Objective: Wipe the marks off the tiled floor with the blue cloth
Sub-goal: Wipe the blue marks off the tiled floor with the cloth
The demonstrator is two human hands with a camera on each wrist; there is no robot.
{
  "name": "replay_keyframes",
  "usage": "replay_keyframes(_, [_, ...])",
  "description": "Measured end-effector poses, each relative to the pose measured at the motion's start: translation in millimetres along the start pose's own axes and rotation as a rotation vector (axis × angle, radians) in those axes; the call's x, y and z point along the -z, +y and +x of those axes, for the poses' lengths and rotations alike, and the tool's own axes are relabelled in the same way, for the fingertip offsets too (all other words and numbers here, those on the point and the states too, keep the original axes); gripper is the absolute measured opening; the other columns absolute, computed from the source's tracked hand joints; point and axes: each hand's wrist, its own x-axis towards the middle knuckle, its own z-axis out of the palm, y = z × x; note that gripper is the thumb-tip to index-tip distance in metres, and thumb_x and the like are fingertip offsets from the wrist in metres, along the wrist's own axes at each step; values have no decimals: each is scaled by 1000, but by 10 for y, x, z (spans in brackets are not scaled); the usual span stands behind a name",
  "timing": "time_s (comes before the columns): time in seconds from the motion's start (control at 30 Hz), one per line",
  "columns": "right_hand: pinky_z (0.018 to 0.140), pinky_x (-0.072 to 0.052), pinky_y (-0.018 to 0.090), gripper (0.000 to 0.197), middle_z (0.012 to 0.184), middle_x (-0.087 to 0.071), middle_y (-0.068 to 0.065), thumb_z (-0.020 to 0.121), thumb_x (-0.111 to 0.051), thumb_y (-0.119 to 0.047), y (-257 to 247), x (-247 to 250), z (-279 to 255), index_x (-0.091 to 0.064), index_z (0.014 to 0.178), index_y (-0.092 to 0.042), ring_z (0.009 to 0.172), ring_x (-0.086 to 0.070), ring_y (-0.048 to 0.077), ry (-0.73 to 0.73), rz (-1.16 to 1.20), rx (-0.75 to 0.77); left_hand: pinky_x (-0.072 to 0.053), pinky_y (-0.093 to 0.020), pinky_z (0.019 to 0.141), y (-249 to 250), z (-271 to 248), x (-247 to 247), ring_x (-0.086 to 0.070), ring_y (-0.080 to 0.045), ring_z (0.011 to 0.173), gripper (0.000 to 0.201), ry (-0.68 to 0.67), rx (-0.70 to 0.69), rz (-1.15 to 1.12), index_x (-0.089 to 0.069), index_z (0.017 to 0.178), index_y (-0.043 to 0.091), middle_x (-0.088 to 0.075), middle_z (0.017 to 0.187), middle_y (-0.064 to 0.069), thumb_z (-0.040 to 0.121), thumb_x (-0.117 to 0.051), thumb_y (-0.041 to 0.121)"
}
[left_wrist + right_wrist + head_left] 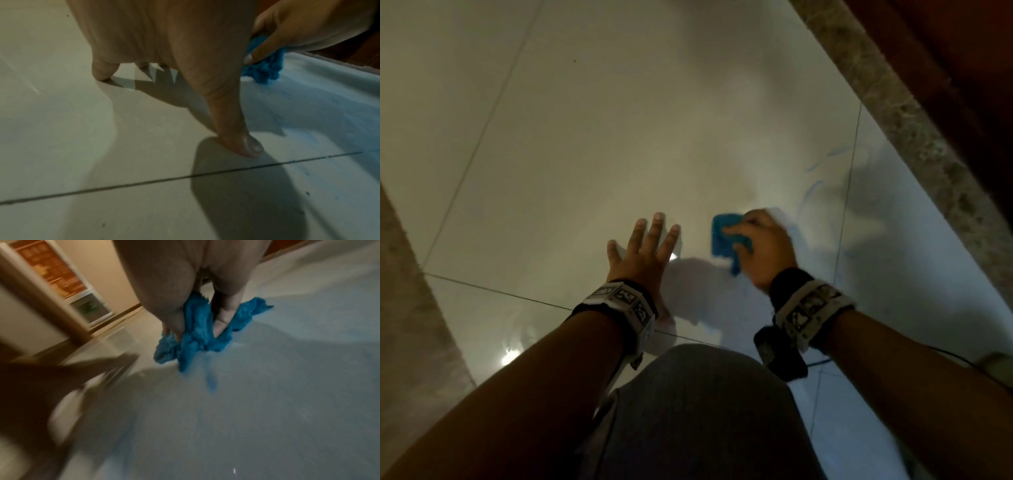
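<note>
1. Here, the right hand [763, 245] is gripping the bunched blue cloth [724, 241], fingers curled over it, pressing it onto the tiled floor [585, 154].
2. The left hand [645, 251] is lying flat on the floor just beside the cloth, fingers spread and holding nothing.
3. Faint blue marks [822, 168] are showing on the tiles beyond the right hand, near the speckled stone border [914, 144].
4. A grey-clad knee [705, 404] is sitting between the forearms.
</note>
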Motion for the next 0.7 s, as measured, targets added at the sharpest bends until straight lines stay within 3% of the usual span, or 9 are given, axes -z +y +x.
replay_keyframes(0.13, [83,-51,41,24,106,-60,15,75,-67,-2,-147,-78,-328,-71,97,-10,94,-58,34,-383,-160,339,-6,-66,113,25,-6,10,25,-31,143,149,2,7,4,32,145,28,38,152,-3,56,-84,56])
replay_keyframes(0.17, [85,-50,39,25,105,-61,16,73,-68,-2,-70,-19,-224,-72,97,-10,93,-59,35,-373,-155,349,-6,-66,113,22,4,0,25,-31,144,148,10,6,1,32,145,28,38,152,-3,57,-84,55])
replay_keyframes(0.23, [92,-39,18,24,107,-59,18,77,-64,0,68,118,20,-72,98,-7,97,-57,32,-170,-73,180,-7,-67,113,7,20,-22,24,-31,144,146,22,5,-7,31,145,30,38,152,-1,59,-84,53])
replay_keyframes(0.3, [88,-25,-3,26,112,-54,19,82,-59,6,164,188,151,-70,103,-3,101,-52,24,28,-34,7,-6,-66,113,-7,31,-27,25,-30,144,151,8,2,-7,31,145,29,38,152,-1,54,-87,54])
replay_keyframes(0.33, [87,-24,-5,25,111,-54,19,82,-59,5,134,145,117,-69,104,-3,98,-50,21,52,-22,-11,-6,-66,113,-5,25,-16,25,-30,143,153,0,1,-2,32,145,29,38,152,-1,52,-88,54])
replay_keyframes(0.43, [80,-42,12,16,100,-57,15,84,-62,-8,-55,-90,-204,-68,99,-7,91,-53,22,-170,14,96,-7,-66,113,5,9,-6,25,-31,143,153,-2,6,3,32,145,28,37,152,-3,52,-87,54])
replay_keyframes(0.5, [87,-38,20,19,107,-57,14,83,-62,-10,-84,-107,-282,-70,101,-10,99,-54,29,-315,-98,279,-7,-66,113,6,12,-13,25,-31,143,153,7,9,10,32,144,28,37,152,-3,52,-87,55])
replay_keyframes(0.63, [87,-24,-4,26,111,-54,19,83,-56,4,38,77,168,-70,104,-4,99,-52,25,-106,49,131,-5,-65,114,2,39,-15,24,-30,144,154,6,5,6,32,144,29,38,152,-2,51,-88,54])
replay_keyframes(0.7, [87,-28,0,25,113,-52,18,85,-57,4,30,0,222,-69,105,-3,97,-50,21,-30,66,21,-5,-65,113,-2,38,-10,25,-30,144,154,-2,7,15,33,144,29,38,152,-2,51,-87,55])
